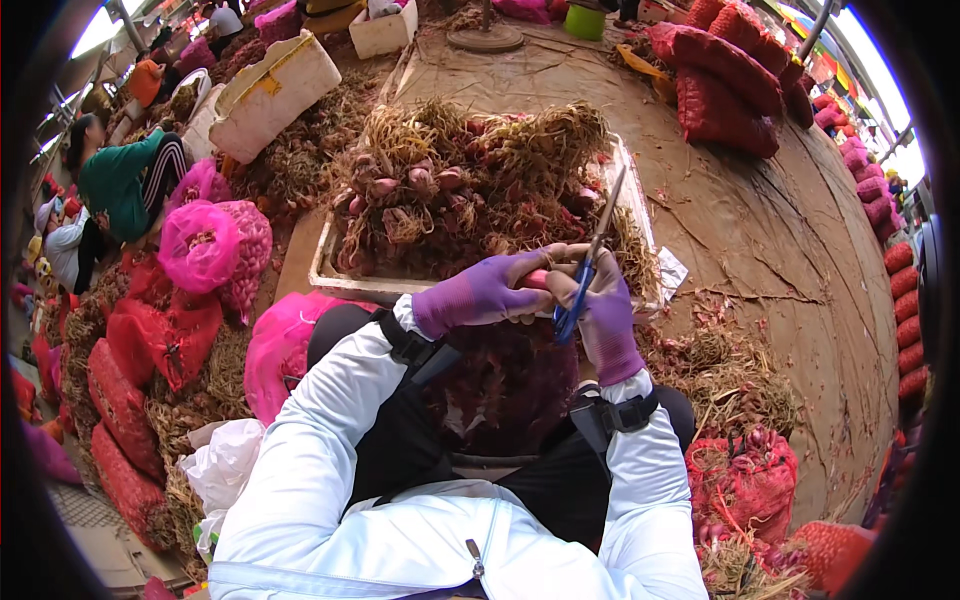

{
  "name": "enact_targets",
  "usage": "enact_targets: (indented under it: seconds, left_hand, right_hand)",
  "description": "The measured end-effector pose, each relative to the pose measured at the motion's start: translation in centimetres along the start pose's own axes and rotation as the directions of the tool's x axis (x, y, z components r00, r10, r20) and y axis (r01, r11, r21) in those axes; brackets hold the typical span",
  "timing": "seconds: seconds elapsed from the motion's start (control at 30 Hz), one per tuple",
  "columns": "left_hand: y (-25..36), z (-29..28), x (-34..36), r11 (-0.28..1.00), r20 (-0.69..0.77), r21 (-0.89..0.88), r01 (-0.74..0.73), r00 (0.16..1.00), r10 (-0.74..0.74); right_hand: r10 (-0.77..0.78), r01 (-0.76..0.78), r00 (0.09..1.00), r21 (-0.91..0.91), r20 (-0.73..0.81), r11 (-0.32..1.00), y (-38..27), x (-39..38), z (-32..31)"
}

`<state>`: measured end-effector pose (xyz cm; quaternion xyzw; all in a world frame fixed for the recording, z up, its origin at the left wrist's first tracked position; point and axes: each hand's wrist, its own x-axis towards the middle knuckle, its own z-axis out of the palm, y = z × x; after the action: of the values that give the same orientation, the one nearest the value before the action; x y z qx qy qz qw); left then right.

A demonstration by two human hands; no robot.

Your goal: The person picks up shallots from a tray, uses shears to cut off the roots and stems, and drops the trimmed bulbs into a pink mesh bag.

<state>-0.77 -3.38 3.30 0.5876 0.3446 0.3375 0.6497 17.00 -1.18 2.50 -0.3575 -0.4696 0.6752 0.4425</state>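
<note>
My left hand, in a purple glove, is closed on a pinkish-red shallot above the front rim of a white foam box. My right hand, gloved alike, grips blue-handled scissors with the blades pointing up; its fingertips are beside the shallot's end. The box holds a heaped pile of shallots with dry tops and roots. Between my legs, below my hands, is a dark mesh-like bag or container, its contents hard to make out.
Pink and red mesh sacks and dry trimmings lie on my left; a red sack and straw are at my right. More foam boxes stand behind. Co-workers sit at the left. Stacked red sacks lie on the brown sheet.
</note>
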Motion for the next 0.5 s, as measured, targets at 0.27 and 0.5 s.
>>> enact_targets:
  seconds: [0.27,0.5]
  left_hand:
    - [-0.9,-0.8,-0.1,0.994,0.085,-0.098,0.045,0.996,-0.037]
    - [-0.3,-0.9,-0.3,0.9,0.084,-0.436,-0.02,0.994,0.063]
  right_hand:
    - [0.024,-0.052,0.992,0.23,0.12,0.972,-1.4,-0.7,-0.5]
    - [-0.005,-0.089,0.944,0.267,0.33,0.96,-2.1,-0.6,-1.5]
